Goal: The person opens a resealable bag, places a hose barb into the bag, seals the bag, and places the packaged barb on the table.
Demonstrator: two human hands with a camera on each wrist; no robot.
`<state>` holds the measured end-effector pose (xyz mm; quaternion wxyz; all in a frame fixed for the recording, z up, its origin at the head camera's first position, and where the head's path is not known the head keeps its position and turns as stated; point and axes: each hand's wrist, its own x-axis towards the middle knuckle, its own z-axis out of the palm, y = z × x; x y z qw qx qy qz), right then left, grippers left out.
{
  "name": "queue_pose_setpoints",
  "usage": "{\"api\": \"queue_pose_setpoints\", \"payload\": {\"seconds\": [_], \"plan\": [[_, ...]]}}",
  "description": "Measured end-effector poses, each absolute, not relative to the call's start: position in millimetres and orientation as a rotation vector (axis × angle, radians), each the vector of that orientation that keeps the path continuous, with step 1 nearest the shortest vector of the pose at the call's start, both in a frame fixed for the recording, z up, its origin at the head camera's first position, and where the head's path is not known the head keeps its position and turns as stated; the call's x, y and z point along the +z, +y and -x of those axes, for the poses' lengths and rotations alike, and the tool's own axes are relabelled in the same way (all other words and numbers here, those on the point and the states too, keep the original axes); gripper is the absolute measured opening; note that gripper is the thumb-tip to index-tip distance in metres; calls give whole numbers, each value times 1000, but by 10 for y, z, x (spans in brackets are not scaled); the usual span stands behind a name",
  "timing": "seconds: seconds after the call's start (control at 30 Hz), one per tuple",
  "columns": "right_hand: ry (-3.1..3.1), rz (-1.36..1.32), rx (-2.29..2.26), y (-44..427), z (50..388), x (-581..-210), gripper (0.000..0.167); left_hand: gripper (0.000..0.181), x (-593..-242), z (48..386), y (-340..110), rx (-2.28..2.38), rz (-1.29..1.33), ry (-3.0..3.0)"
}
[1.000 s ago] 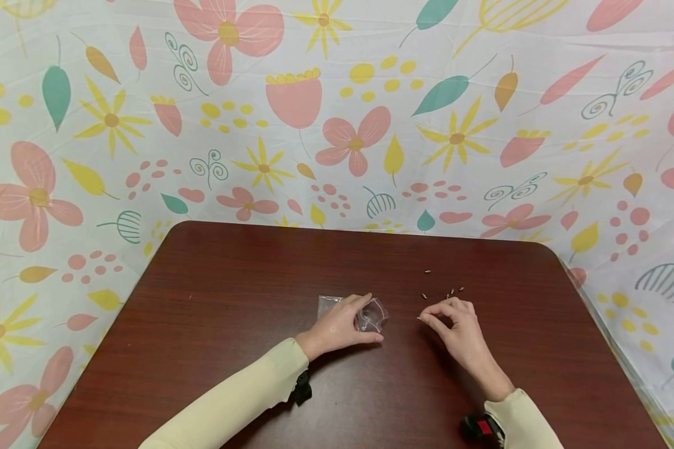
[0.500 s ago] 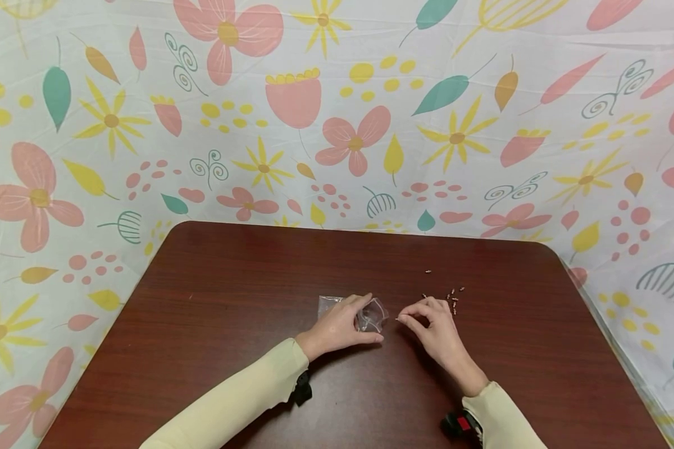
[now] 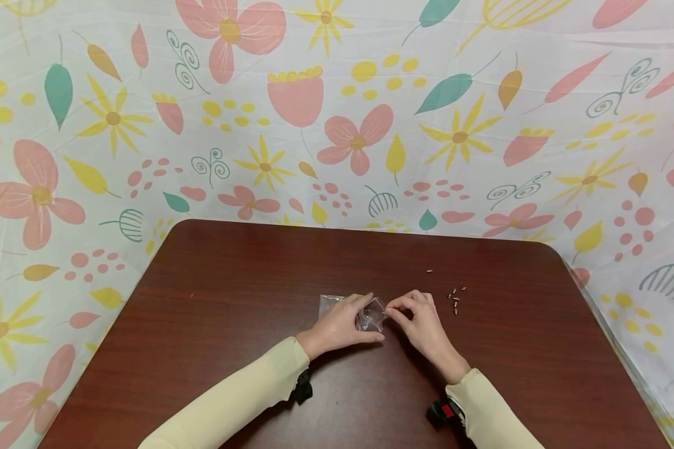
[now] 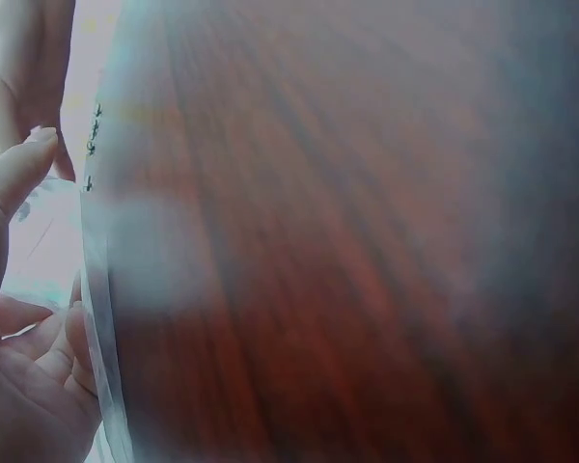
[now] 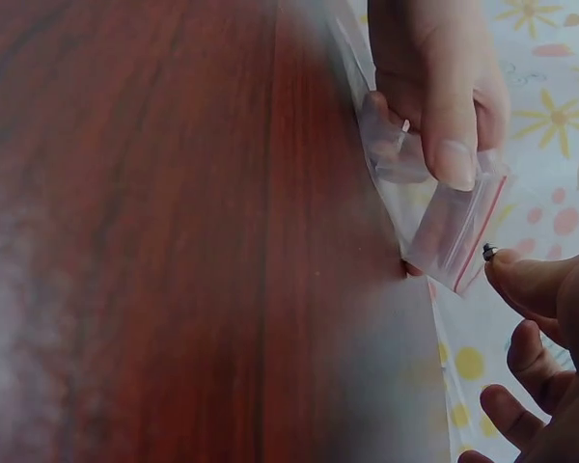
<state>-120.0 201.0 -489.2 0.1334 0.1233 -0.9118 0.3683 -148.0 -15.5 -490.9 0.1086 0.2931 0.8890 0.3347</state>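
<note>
Inward of the far edge of the table (image 3: 247, 280), the left hand (image 3: 339, 325), thumb and fingers parted, held a clear bag (image 3: 372, 317), while the right hand (image 3: 421, 321) pinched a small metal piece (image 5: 489, 252) just beside it.

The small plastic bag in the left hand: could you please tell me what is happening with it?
A person's left hand holds the clear plastic bag. The right hand pinches a small metal part close to the bag's red-lined edge, apparently just outside it. Several similar parts lie loose on the table, to the right of that hand and beyond it.
</note>
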Motion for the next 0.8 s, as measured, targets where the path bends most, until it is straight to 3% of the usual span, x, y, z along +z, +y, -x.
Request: {"api": "queue_pose_setpoints", "payload": {"seconds": [0.8], "plan": [[-2640, -367, 1018, 2072, 1193, -4899, 12, 93, -4896, 1472, -153, 976, -859, 2622]]}}
